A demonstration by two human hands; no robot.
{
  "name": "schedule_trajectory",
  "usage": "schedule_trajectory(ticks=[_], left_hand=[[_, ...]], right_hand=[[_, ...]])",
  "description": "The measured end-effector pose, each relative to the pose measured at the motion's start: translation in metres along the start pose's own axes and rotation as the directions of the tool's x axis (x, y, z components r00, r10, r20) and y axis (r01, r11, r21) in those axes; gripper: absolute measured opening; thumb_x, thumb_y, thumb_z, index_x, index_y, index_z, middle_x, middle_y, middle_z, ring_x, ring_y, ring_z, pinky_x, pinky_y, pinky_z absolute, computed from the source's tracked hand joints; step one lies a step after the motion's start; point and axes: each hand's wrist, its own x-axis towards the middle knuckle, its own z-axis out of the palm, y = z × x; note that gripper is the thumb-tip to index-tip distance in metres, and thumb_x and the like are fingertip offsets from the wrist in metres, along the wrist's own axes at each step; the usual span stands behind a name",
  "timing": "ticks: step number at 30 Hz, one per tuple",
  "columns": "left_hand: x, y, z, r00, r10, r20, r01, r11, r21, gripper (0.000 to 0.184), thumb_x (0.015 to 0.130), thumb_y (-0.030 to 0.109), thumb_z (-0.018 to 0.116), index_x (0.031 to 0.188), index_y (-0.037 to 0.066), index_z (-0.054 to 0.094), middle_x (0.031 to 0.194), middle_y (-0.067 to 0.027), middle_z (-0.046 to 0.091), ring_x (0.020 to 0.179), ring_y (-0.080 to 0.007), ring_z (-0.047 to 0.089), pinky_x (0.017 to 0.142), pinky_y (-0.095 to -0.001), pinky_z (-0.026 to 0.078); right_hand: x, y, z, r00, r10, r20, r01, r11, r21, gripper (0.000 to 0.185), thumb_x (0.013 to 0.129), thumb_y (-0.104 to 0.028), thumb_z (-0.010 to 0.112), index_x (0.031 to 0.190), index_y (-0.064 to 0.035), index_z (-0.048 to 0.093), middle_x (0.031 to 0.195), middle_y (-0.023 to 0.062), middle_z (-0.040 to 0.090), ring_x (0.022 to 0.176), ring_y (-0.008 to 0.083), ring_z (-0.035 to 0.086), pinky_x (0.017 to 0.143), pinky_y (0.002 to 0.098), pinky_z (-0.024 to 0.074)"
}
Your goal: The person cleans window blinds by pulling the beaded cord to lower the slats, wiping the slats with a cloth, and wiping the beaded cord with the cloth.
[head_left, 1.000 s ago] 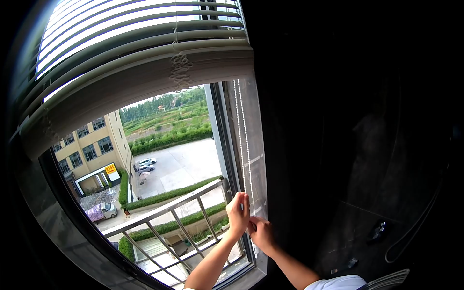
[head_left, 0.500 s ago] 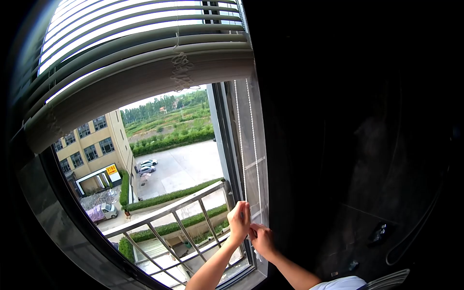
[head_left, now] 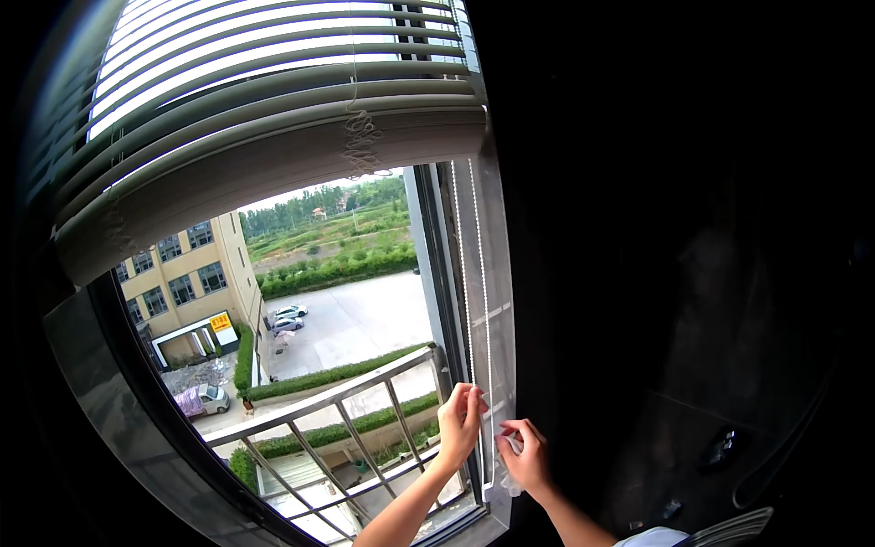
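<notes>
My left hand (head_left: 461, 423) is closed on the left strand of a white beaded chain (head_left: 462, 255) beside the window, with thumb and fingertips pinched together. Lower and to the right, my right hand (head_left: 529, 458) has its fingers curled around a whitish, crumpled wipe-like piece (head_left: 513, 446); its exact kind is unclear. The chain's right strand (head_left: 482, 264) runs down between my two hands to a small white fitting (head_left: 488, 492) near the sill. Above, the horizontal slatted blind (head_left: 292, 155) is partly raised, its slats stacked low and its thin cord bunched in loops (head_left: 362, 137).
A metal railing (head_left: 342, 394) crosses the lower window opening. Tiled wall (head_left: 492, 228) borders the chain on the right. Outside are a beige building (head_left: 219, 273), parked cars (head_left: 288, 319) and hedges. Small dark objects (head_left: 722, 448) lie in the dim area at right.
My right hand has moved right, away from my left hand, showing the whitish piece in its fingers. My left hand stays on the chain. The whole view has shifted slightly.
</notes>
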Motion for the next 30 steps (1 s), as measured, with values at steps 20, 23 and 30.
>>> schedule_trajectory(ticks=[20,23,30], left_hand=[[0.197,0.302,-0.125,0.805,0.381,-0.455,-0.524,0.816,-0.243,0.114,0.084,0.055,0.088,0.162,0.004,0.022,0.166,-0.0251,0.031,0.154,-0.0425,0.034,0.112,-0.0567,0.053],[0.215,0.312,-0.12,0.79,0.365,-0.493,-0.541,0.793,-0.279,0.107,0.081,0.052,0.091,0.156,0.011,0.028,0.157,-0.0186,0.04,0.152,-0.0402,0.035,0.11,-0.0612,0.053],[0.24,0.31,-0.13,0.801,0.286,-0.525,-0.523,0.761,-0.383,0.097,0.079,0.035,0.095,0.152,0.015,0.034,0.14,-0.0097,0.047,0.126,-0.0276,0.052,0.11,-0.0636,0.051]], right_hand=[[0.214,-0.144,-0.087,0.969,-0.015,-0.246,0.154,0.818,0.554,0.019,0.101,-0.011,0.072,0.115,-0.0055,0.061,0.101,0.0008,0.064,0.087,0.0068,0.061,0.079,0.0231,0.0529],[0.259,-0.163,-0.089,0.882,-0.232,-0.41,0.394,0.839,0.375,0.019,0.102,-0.015,0.073,0.113,-0.0034,0.063,0.101,0.0021,0.067,0.09,0.0087,0.064,0.083,0.0247,0.0542],[0.365,-0.252,-0.088,0.618,-0.628,-0.472,0.695,0.717,-0.043,0.021,0.097,-0.02,0.079,0.106,-0.0016,0.074,0.1,0.0089,0.074,0.094,0.0193,0.074,0.085,0.0306,0.0591]])
